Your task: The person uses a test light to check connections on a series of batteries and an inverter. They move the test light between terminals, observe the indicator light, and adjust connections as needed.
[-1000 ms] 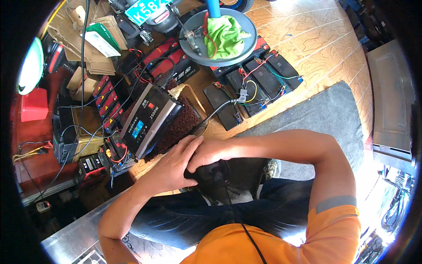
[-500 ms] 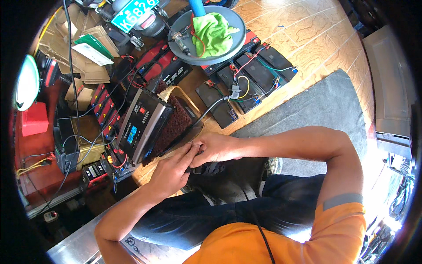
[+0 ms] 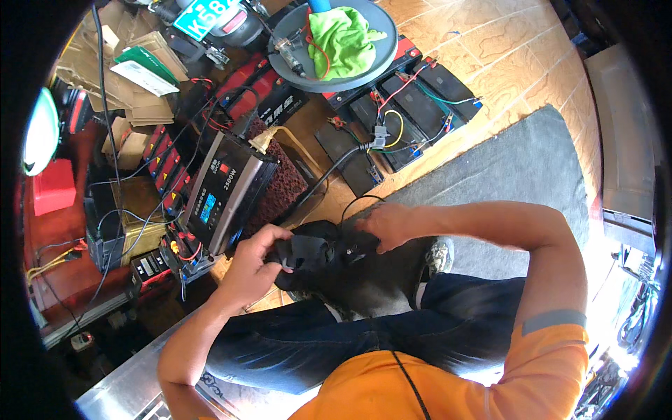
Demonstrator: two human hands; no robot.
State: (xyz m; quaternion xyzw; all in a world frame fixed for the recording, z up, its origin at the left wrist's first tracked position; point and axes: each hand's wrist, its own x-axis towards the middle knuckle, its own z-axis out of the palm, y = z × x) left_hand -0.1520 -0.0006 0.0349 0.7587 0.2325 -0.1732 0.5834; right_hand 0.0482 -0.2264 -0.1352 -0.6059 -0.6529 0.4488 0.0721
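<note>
A soft-looking black bundle [image 3: 308, 253] lies above my lap, its exact kind unclear. My left hand [image 3: 253, 269] grips its left edge, thumb and fingers closed round it. On the other side, my right hand [image 3: 389, 225] bends down with curled fingers, partly hidden, at a smaller dark piece [image 3: 355, 246]. What those fingers hold cannot be made out. A thin black cable [image 3: 358, 199] loops up between the two hands. Just beyond my left hand stands a power unit [image 3: 222, 189] with a dark front and a small lit blue screen.
Several black batteries [image 3: 389, 115] with clipped coloured wires stand on the wood-look floor. A round grey tray [image 3: 381, 59] above them carries a green cloth [image 3: 343, 42]. Cardboard [image 3: 87, 70] and loose cables are at left; a grey mat [image 3: 490, 164] spreads at right.
My hands were together over the black bundle and have moved apart, the left one to the left, the right one to the right. More of the bundle now shows between them.
</note>
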